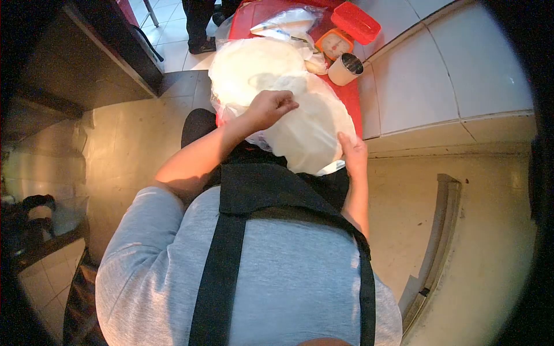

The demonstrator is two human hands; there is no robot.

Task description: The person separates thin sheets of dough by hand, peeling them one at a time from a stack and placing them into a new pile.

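Now, two pale round sheets lie before you, your right hand at the edge of one

Your nearer sheet (320, 118) sits in the upper middle of the frame, thin, creamy white and soft-looking, its lower edge reaching past the table toward your lap. It overlaps a farther sheet (245, 60) up and to the left, which is brightly lit and looks smooth. A faint whitish patch shows on the nearer one, just above your left hand (272, 108). That hand is half closed over the sheet, fingers curled in toward the thumb; you cannot tell from this view whether anything is pinched there. Your right hand (353, 151) is closed on the nearer sheet's right edge, thumb on top, with some of the fingers hidden. Clear plastic (261, 140) peeks out from under the sheets.

Beyond them, at the top of the frame, a plastic bag (288, 23) holds something white that is hard to make out. To its right stand a cup (341, 74) with a dark interior, an orange scale (336, 44) with a round dial, and a red tray (356, 22).

All this rests on a red table (351, 98). White wall tiles (412, 75) run along the upper right; at the upper left, another person's leg (198, 23) stands on a tiled floor (173, 37), near dark furniture (86, 63).
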